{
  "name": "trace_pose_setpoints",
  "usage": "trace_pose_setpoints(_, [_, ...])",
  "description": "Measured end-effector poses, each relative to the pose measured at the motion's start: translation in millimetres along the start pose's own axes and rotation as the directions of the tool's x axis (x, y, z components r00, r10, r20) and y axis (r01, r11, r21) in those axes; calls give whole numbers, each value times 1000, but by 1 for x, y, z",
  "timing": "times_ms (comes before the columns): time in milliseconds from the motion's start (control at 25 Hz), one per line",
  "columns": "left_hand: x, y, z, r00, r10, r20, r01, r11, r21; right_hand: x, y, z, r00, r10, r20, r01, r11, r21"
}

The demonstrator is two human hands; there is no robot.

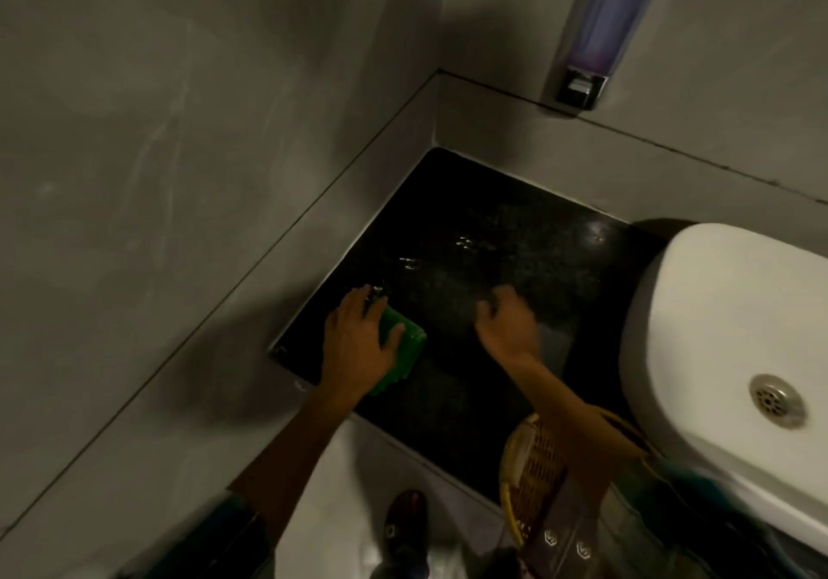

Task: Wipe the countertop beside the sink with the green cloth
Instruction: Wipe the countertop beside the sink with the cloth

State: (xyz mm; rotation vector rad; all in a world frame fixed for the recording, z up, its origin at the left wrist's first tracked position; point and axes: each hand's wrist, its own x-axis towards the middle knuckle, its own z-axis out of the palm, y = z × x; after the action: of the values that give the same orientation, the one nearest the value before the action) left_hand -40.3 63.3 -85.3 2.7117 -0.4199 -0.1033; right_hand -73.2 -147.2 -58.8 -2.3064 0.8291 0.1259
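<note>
The green cloth [401, 356], folded, lies on the black speckled countertop [493, 238] near its left front corner. My left hand [358, 341] presses flat on the cloth, fingers spread over it. My right hand [508, 323] hovers or rests on the counter's middle, blurred, fingers curled down, with nothing visibly in it. The white sink [726, 332] sits to the right of the counter, its metal drain [777, 400] showing. Wet streaks glint on the counter behind my hands.
Grey walls enclose the counter on the left and back. A soap dispenser [596, 31] hangs on the back wall, upper right. A wicker basket [533, 475] sits at the counter's front edge under my right forearm. A shoe [405, 524] shows on the floor below.
</note>
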Motion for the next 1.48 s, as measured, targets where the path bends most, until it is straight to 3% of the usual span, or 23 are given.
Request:
trace_pose_setpoints(80, [-8,14,19,997,-20,76,11,993,121,29,35,-9,985,-21,-170,-12,981,-192])
trace_pose_setpoints(160, [-11,27,35,987,-106,124,80,977,198,52,65,-9,978,0,-209,-66,949,-308])
trace_pose_setpoints(480, [46,3,42,972,-229,-46,233,943,237,67,88,11,900,-50,-433,-140,908,-396])
trace_pose_setpoints(640, [117,32,49,997,2,75,-15,983,183,70,90,14,885,-48,-463,-154,908,-389])
trace_pose_setpoints(800, [72,23,42,932,322,163,-350,916,193,71,89,12,878,-64,-475,-142,912,-386])
trace_pose_setpoints(880, [34,-8,31,952,277,134,-292,950,114,68,87,12,880,-47,-473,-154,913,-378])
trace_pose_setpoints(1000, [56,-31,27,1000,18,-12,-17,997,78,70,87,12,883,-42,-467,-158,911,-381])
trace_pose_setpoints(1080, [99,-12,36,1000,8,-25,-5,993,115,72,86,11,890,-27,-456,-169,908,-384])
trace_pose_setpoints(1240, [178,64,66,992,98,84,-106,990,95,57,96,14,907,14,-420,-179,917,-357])
trace_pose_setpoints(1360, [137,91,96,948,295,118,-310,940,145,22,110,32,896,-18,-444,-165,914,-371])
trace_pose_setpoints(1480, [28,73,81,820,509,262,-543,837,74,-10,115,51,912,-38,-409,-137,911,-390])
